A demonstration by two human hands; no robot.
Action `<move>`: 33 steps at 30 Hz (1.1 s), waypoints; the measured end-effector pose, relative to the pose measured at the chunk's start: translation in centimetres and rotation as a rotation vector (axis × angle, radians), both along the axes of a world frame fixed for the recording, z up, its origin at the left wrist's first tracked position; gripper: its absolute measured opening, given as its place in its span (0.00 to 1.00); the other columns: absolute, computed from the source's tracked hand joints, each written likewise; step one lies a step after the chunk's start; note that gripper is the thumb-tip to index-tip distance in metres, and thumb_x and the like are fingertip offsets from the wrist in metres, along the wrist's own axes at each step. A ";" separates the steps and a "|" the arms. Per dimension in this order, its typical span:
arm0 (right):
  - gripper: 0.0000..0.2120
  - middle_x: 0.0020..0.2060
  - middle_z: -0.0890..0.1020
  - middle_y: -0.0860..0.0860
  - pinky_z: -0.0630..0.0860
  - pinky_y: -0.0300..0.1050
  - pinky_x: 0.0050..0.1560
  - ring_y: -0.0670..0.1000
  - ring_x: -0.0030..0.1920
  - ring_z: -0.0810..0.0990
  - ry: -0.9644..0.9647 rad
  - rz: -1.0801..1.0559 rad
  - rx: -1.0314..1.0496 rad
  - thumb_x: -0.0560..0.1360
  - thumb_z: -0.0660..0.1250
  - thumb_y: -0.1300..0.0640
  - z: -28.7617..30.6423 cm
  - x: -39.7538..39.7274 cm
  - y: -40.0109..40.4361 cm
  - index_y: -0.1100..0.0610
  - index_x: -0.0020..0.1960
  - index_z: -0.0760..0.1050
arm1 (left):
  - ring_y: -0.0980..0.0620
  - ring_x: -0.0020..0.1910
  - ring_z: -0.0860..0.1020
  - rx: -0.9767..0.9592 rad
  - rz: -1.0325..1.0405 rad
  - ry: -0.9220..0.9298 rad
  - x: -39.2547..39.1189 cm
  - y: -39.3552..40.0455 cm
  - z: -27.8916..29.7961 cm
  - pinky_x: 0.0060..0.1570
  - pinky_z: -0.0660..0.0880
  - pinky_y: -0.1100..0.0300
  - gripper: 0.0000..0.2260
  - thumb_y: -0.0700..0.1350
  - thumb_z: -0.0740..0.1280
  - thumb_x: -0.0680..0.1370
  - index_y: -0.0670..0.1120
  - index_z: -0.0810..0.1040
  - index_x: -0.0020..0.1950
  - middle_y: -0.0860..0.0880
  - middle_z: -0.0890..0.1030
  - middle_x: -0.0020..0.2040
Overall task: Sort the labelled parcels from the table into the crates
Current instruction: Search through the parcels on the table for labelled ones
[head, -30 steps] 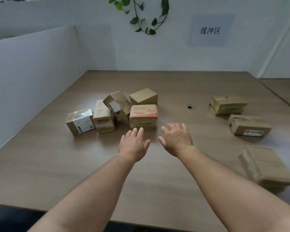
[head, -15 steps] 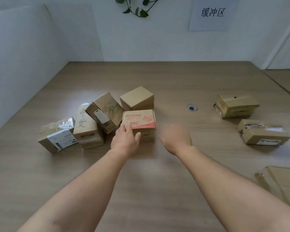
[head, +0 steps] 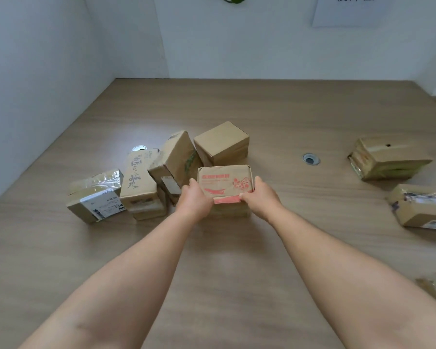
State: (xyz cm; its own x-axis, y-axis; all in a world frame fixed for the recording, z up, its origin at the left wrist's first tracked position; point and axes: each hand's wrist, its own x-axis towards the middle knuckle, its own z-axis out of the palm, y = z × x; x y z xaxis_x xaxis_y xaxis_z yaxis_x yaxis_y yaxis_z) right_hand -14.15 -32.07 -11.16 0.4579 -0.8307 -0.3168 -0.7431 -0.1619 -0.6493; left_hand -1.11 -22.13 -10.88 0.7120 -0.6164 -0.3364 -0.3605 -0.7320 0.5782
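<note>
Red-printed parcel (head: 224,183): brown cardboard, printed face up, front of the cluster, gripped on both sides. Plain box (head: 222,143) just behind it. Tilted box (head: 175,163) leans to its left, next the handwritten box (head: 140,183), then the taped box with white label (head: 96,196). Far right: two more taped parcels (head: 388,158) (head: 420,206), well apart from the cluster.
</note>
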 end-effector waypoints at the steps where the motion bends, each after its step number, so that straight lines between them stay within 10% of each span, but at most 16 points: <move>1: 0.19 0.59 0.76 0.57 0.75 0.50 0.55 0.58 0.57 0.76 -0.010 -0.010 0.017 0.73 0.68 0.54 0.1 -0.3 0.3 0.58 0.60 0.68 | 0.41 0.62 0.73 0.018 -0.009 0.001 -0.2 0.4 0.1 0.58 0.75 0.46 0.28 0.46 0.67 0.75 0.42 0.60 0.73 0.40 0.68 0.68; 5: 0.40 0.59 0.74 0.56 0.80 0.52 0.46 0.58 0.55 0.77 -0.049 0.015 0.086 0.68 0.71 0.59 0.6 -2.0 2.0 0.46 0.74 0.56 | 0.41 0.59 0.74 0.036 -0.034 -0.019 -1.7 2.9 0.1 0.59 0.75 0.47 0.28 0.44 0.67 0.73 0.47 0.62 0.71 0.41 0.71 0.64; 8: 0.38 0.60 0.75 0.55 0.77 0.46 0.43 0.56 0.56 0.77 -0.153 -0.015 0.166 0.71 0.71 0.62 0.5 -3.6 3.4 0.46 0.74 0.58 | 0.42 0.60 0.74 -0.049 0.018 0.032 -3.2 4.8 0.3 0.59 0.74 0.49 0.24 0.48 0.67 0.74 0.44 0.65 0.67 0.42 0.73 0.63; 12: 0.14 0.42 0.76 0.51 0.77 0.50 0.46 0.52 0.42 0.77 -0.275 -0.091 0.225 0.73 0.68 0.45 1.1 -5.3 5.3 0.54 0.47 0.68 | 0.42 0.58 0.75 -0.096 0.123 0.212 -5.3 7.4 0.9 0.56 0.77 0.48 0.33 0.64 0.59 0.77 0.40 0.63 0.71 0.42 0.73 0.65; 15: 0.16 0.34 0.71 0.50 0.74 0.51 0.43 0.53 0.35 0.72 -0.200 -0.114 0.117 0.76 0.63 0.44 1.5 -6.8 7.3 0.53 0.38 0.62 | 0.43 0.51 0.78 -0.118 0.174 0.258 -7.0 9.8 0.8 0.51 0.79 0.48 0.27 0.59 0.57 0.79 0.39 0.66 0.68 0.42 0.76 0.59; 17: 0.09 0.42 0.76 0.52 0.78 0.55 0.50 0.55 0.43 0.77 -0.163 -0.119 0.087 0.74 0.65 0.53 1.6 -8.1 9.0 0.56 0.46 0.67 | 0.44 0.50 0.78 -0.137 0.191 0.251 -8.1 11.4 0.6 0.51 0.80 0.48 0.22 0.54 0.59 0.80 0.38 0.67 0.65 0.42 0.76 0.56; 20: 0.29 0.57 0.76 0.56 0.77 0.54 0.56 0.58 0.55 0.77 -0.110 -0.063 0.122 0.72 0.64 0.62 1.6 -9.8 11.0 0.55 0.71 0.61 | 0.46 0.48 0.76 -0.194 0.231 0.286 -9.7 13.6 0.8 0.49 0.78 0.50 0.20 0.47 0.63 0.79 0.39 0.63 0.65 0.43 0.74 0.53; 25: 0.46 0.56 0.74 0.55 0.80 0.53 0.52 0.58 0.50 0.80 -0.191 0.101 0.167 0.69 0.63 0.66 2.2 -11.5 14.0 0.41 0.78 0.46 | 0.44 0.58 0.76 -0.225 0.204 0.462 -11.8 18.2 1.4 0.48 0.79 0.52 0.43 0.36 0.65 0.75 0.58 0.40 0.77 0.44 0.71 0.64; 33: 0.17 0.54 0.76 0.55 0.79 0.56 0.51 0.59 0.55 0.78 -0.267 0.287 0.353 0.73 0.65 0.61 2.0 -10.7 18.9 0.53 0.60 0.65 | 0.46 0.53 0.76 -0.328 0.416 0.408 -12.8 25.5 2.1 0.53 0.76 0.48 0.18 0.46 0.64 0.78 0.51 0.60 0.64 0.45 0.75 0.55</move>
State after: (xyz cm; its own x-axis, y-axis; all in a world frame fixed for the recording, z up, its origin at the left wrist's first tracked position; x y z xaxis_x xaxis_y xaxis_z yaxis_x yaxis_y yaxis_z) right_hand -24.89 -13.13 -9.12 0.7545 -0.5236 -0.3957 -0.5018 -0.0716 -0.8620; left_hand -13.91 3.33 -8.80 0.7678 -0.4342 -0.4712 0.2087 -0.5258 0.8246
